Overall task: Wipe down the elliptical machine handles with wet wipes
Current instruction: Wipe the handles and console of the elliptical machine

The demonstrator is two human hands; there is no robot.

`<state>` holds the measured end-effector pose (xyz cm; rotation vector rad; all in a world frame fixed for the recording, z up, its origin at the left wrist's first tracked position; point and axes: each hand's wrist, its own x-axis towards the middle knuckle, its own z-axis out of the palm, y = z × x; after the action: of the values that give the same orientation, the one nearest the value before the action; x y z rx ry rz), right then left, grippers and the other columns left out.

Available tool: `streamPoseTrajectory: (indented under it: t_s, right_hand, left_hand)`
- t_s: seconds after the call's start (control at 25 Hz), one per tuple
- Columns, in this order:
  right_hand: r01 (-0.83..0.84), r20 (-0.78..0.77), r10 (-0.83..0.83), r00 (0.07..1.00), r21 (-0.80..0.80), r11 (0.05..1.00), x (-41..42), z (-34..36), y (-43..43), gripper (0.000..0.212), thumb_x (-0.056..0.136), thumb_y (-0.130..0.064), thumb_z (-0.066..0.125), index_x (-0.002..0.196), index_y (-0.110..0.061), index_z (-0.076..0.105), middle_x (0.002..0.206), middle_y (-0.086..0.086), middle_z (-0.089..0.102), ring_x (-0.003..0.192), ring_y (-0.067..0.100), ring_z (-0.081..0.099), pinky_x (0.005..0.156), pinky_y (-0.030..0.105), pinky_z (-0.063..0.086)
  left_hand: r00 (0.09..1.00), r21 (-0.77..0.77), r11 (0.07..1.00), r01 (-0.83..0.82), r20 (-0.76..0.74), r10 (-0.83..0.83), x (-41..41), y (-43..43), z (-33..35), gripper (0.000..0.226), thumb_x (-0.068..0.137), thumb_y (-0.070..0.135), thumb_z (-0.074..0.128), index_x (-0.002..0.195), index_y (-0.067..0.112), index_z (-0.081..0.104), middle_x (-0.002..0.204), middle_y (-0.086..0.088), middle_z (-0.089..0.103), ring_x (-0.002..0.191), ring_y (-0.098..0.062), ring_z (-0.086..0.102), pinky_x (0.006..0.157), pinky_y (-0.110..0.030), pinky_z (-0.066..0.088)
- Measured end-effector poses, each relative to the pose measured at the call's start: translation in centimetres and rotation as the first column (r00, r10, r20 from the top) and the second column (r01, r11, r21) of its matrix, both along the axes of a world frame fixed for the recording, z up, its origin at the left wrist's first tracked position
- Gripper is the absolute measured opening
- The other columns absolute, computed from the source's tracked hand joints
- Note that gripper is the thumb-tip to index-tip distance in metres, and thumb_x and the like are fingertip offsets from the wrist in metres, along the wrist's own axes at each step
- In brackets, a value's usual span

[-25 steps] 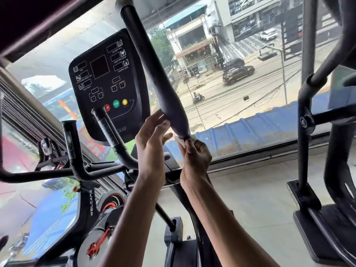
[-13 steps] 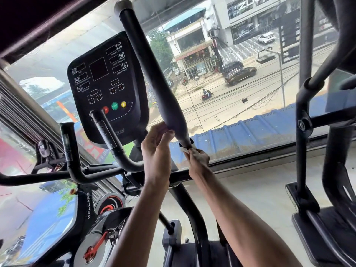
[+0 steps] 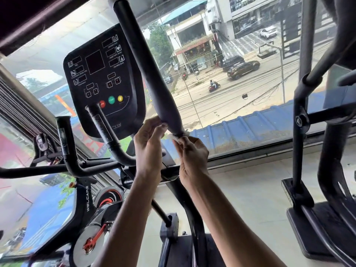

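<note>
Two hands are raised at the centre of your head view, both at the lower end of the long black handle, which slants from the top edge down to the middle of the scene. Your left hand curls its fingers round the tapered foot of the foam grip, fingertips against it. Your right hand, just to the right, pinches a small white wet wipe between thumb and fingers. The wipe is pressed to the thin bar right under the grip's end, and most of it is hidden by your fingers.

Left of the handle sits the black console with red, green and yellow buttons. Below it are two short curved grips, and a flywheel with red parts sits near left.

The floor is pale and smooth, running to a wide window on the far side. Beyond the glass you see a blue ribbed roof and a street with cars and a scooter. At the right stands a neighbouring machine with black uprights and a foot pedal resting on the floor.
</note>
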<state>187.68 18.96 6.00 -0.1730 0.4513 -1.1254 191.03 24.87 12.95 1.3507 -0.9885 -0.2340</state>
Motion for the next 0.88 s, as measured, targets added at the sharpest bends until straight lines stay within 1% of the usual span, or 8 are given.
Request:
streamPoseTrajectory:
  t_s: [0.12, 0.2, 0.28, 0.4, 0.52, 0.68, 0.8, 0.88]
  right_hand:
    - [-0.001, 0.033, 0.005, 0.999, -0.118, 0.993, -2.3, 1.6, 2.1, 0.014, 0.089, 0.004, 0.074, 0.101, 0.004, 0.067, 0.109, 0.03, 0.071, 0.093, 0.025, 0.076, 0.084, 0.026, 0.06]
    - [-0.029, 0.009, 0.031, 0.999, -0.191, 0.981, -3.4, 1.9, 2.8, 0.012, 0.09, 0.001, 0.074, 0.101, 0.003, 0.069, 0.104, 0.026, 0.074, 0.092, 0.024, 0.075, 0.081, 0.026, 0.06]
    - [-0.09, -0.069, 0.076, 0.995, -0.233, 0.968, -4.4, 1.3, 3.7, 0.009, 0.091, 0.001, 0.071, 0.099, 0.0, 0.071, 0.097, 0.02, 0.075, 0.09, 0.024, 0.075, 0.078, 0.026, 0.06]
    - [-0.203, -0.294, 0.12, 0.948, -0.273, 0.94, -5.3, -1.4, 5.0, 0.015, 0.089, -0.008, 0.075, 0.104, -0.006, 0.073, 0.101, 0.013, 0.079, 0.091, 0.022, 0.076, 0.072, 0.024, 0.057]
    - [-0.338, -0.345, 0.238, 0.908, -0.267, 0.903, -6.1, -4.3, 6.7, 0.018, 0.092, -0.009, 0.074, 0.109, -0.003, 0.073, 0.105, 0.016, 0.078, 0.091, 0.022, 0.076, 0.072, 0.025, 0.057]
    - [-0.503, -0.401, 0.395, 0.826, -0.212, 0.838, -7.0, -7.6, 11.4, 0.014, 0.096, 0.001, 0.066, 0.11, 0.0, 0.068, 0.106, 0.021, 0.075, 0.085, 0.021, 0.076, 0.071, 0.025, 0.06]
    - [-0.638, -0.508, 0.474, 0.719, -0.212, 0.74, -7.4, -9.9, 15.9, 0.023, 0.099, 0.006, 0.058, 0.121, 0.003, 0.062, 0.115, 0.026, 0.073, 0.091, 0.026, 0.074, 0.072, 0.028, 0.063]
    - [-0.714, -0.594, 0.487, 0.64, -0.228, 0.662, -7.8, -11.1, 19.3, 0.029, 0.098, 0.008, 0.055, 0.124, -0.004, 0.061, 0.117, 0.022, 0.072, 0.095, 0.026, 0.073, 0.074, 0.029, 0.063]
  left_hand:
    - [1.0, 0.016, 1.0, -0.005, -0.014, 0.005, -0.1, 0.4, 0.2, 0.019, 0.086, 0.023, 0.061, 0.091, 0.029, 0.078, 0.093, 0.006, 0.076, 0.097, -0.013, 0.068, 0.081, -0.024, 0.053]
    - [0.998, 0.042, 0.998, -0.053, -0.038, 0.054, -0.3, 0.8, -0.2, 0.023, 0.085, 0.028, 0.061, 0.101, 0.029, 0.077, 0.103, 0.004, 0.078, 0.105, -0.017, 0.07, 0.076, -0.023, 0.055]
    - [0.99, 0.079, 0.991, -0.105, -0.085, 0.112, -0.7, 1.8, -1.0, 0.028, 0.083, 0.032, 0.061, 0.106, 0.026, 0.076, 0.108, 0.002, 0.078, 0.106, -0.02, 0.071, 0.08, -0.032, 0.057]
    - [0.97, 0.193, 0.967, -0.167, -0.142, 0.196, -1.5, 4.3, -3.0, 0.026, 0.085, 0.033, 0.064, 0.104, 0.022, 0.077, 0.103, 0.0, 0.079, 0.103, -0.022, 0.073, 0.099, -0.047, 0.057]
    - [0.951, 0.284, 0.935, -0.213, -0.158, 0.264, -2.1, 7.8, -6.0, 0.015, 0.093, 0.019, 0.068, 0.105, 0.021, 0.076, 0.1, -0.002, 0.078, 0.099, -0.021, 0.074, 0.097, -0.046, 0.058]
    - [0.923, 0.324, 0.915, -0.242, -0.215, 0.32, -2.2, 14.5, -10.8, 0.022, 0.082, 0.013, 0.076, 0.103, 0.018, 0.076, 0.096, -0.011, 0.078, 0.089, -0.026, 0.074, 0.09, -0.049, 0.06]
    - [0.875, 0.332, 0.906, -0.262, -0.315, 0.368, -2.3, 20.2, -14.4, 0.023, 0.076, 0.017, 0.079, 0.098, 0.02, 0.077, 0.093, -0.012, 0.078, 0.084, -0.028, 0.073, 0.083, -0.047, 0.059]
    - [0.827, 0.333, 0.892, -0.306, -0.372, 0.422, -2.6, 24.6, -16.7, 0.021, 0.082, 0.008, 0.081, 0.1, 0.018, 0.075, 0.095, -0.014, 0.078, 0.084, -0.027, 0.073, 0.08, -0.042, 0.059]
